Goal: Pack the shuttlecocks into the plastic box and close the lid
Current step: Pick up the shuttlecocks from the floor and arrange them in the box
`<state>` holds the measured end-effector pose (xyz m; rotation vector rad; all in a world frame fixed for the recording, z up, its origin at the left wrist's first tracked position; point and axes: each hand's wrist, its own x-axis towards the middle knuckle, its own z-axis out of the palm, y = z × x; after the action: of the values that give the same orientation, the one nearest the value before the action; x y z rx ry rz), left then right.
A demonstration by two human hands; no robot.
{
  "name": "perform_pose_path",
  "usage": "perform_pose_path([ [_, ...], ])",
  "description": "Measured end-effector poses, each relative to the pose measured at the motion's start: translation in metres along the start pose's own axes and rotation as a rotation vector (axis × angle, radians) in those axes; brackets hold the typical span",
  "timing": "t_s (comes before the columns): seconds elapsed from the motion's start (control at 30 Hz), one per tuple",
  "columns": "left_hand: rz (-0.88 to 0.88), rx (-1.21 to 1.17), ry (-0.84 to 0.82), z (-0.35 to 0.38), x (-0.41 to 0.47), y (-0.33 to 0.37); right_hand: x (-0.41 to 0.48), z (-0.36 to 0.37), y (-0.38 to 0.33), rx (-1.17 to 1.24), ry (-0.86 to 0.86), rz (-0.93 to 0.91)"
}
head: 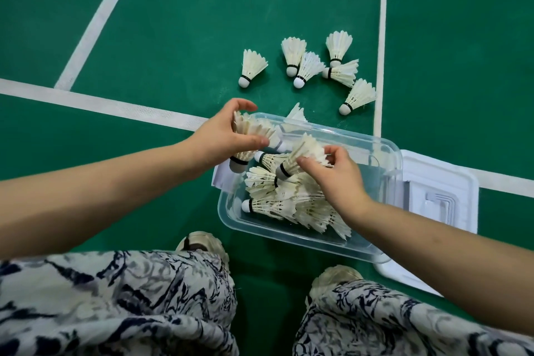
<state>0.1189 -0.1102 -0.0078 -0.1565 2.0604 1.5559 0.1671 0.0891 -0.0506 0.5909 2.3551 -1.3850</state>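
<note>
- My left grip (222,136) holds a shuttlecock (254,130) over the plastic box (289,233).
- My right grip (338,179) pinches a second shuttlecock (303,153) above it.
- The lid (442,191) lies beside it.

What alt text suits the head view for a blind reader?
The left hand and right hand each hold shuttlecocks over a clear box part-filled with more, on a green court floor. Beyond it lie loose shuttlecocks; its white lid lies to the right.
</note>
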Motion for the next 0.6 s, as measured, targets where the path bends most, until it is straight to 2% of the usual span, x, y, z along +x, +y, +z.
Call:
perform_pose_path([
  [0.07,0.011,0.029,-0.026,0.003,-0.003,0.000,0.002,0.001,0.000,-0.084,0.028,0.065],
  [0.17,0.042,0.147,-0.031,0.007,-0.004,0.004,0.009,0.002,-0.006,-0.213,-0.048,0.125],
  [0.27,0.061,0.256,-0.024,0.009,-0.001,0.005,0.018,0.007,-0.013,-0.451,-0.139,0.137],
  [0.43,0.045,0.323,-0.040,0.006,0.001,0.000,0.030,0.004,-0.024,-0.764,-0.249,0.064],
  [0.6,0.043,0.371,-0.024,0.004,0.002,-0.002,0.037,0.009,-0.019,-0.866,-0.290,-0.054],
])
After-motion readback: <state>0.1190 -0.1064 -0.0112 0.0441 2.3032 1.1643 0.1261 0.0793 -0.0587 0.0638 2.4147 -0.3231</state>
